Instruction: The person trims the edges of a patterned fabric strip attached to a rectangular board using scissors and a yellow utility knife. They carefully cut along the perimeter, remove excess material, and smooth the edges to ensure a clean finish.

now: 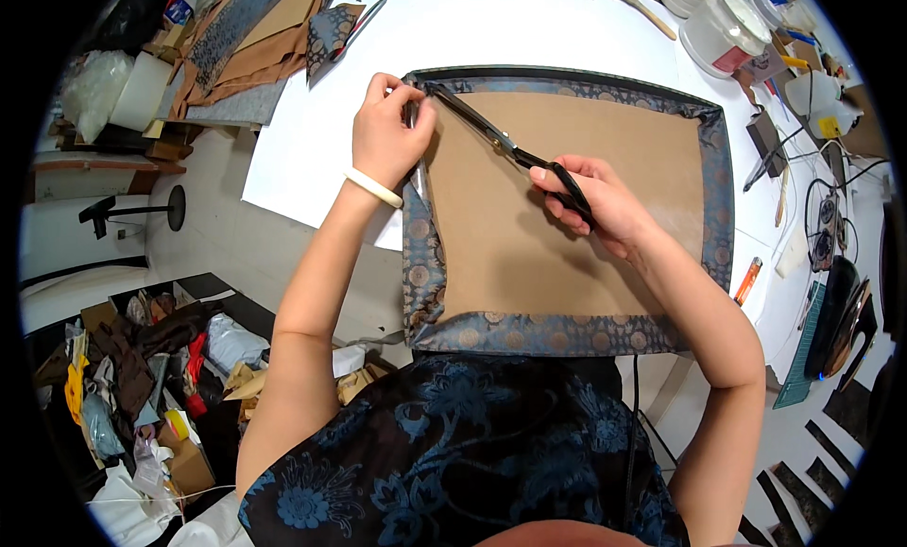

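Observation:
A shallow rectangular panel (576,150) with a tan face lies in front of me. Dark blue-grey patterned fabric (529,334) is folded over its raised edges. At the far left corner, my left hand (387,136), with a pale bangle on the wrist, pinches the fabric with its fingers closed. Black-handled scissors (510,147) sit in my right hand (605,205), thumb and fingers through the loops. Their blades slant over the panel to that same corner, where the tips come close to my left fingers. Exactly what the tips touch is too small to make out.
White table (312,160) under the panel. Fabric pieces (250,51) are piled at the far left. A white tub (726,32), brush (642,8), orange cutter (748,281) and green mat (803,349) are on the right. Scraps (142,377) heap up at the lower left.

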The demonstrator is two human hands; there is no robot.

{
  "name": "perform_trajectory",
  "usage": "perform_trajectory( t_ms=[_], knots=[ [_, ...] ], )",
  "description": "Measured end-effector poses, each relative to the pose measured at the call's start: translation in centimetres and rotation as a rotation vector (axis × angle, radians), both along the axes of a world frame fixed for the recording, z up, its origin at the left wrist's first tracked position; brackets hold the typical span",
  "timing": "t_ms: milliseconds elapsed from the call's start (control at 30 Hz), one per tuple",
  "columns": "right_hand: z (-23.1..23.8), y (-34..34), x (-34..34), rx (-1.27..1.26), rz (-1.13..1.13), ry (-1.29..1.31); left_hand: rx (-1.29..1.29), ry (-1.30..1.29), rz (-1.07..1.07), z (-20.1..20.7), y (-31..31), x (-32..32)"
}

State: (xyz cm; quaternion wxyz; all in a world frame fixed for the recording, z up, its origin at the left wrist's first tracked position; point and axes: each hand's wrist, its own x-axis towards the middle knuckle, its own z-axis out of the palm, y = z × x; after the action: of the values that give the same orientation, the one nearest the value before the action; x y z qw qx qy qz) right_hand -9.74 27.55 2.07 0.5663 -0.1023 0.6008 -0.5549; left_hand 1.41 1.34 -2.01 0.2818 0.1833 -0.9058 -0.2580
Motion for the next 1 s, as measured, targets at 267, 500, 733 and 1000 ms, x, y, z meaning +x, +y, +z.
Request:
perform_trajectory(
  t_ms=[267,500,733,1000],
  knots=[
    [0.2,-1.7,-0.4,0.019,0.019,0.007,-0.296,-0.146,0.086,0.5,0.1,-0.5],
    [-0.2,-1.8,-0.5,-0.037,-0.015,-0.157,-0.355,-0.229,0.087,0.9,0.3,-1.3],
    [-1.0,-1.2,-1.3,-0.073,-0.011,-0.226,-0.375,-0.195,0.099,0.5,0.3,-1.0],
    [-1.0,-1.0,-1.3,-0.052,-0.025,-0.211,-0.393,-0.190,0.111,0.5,0.7,-1.1]
  ],
)
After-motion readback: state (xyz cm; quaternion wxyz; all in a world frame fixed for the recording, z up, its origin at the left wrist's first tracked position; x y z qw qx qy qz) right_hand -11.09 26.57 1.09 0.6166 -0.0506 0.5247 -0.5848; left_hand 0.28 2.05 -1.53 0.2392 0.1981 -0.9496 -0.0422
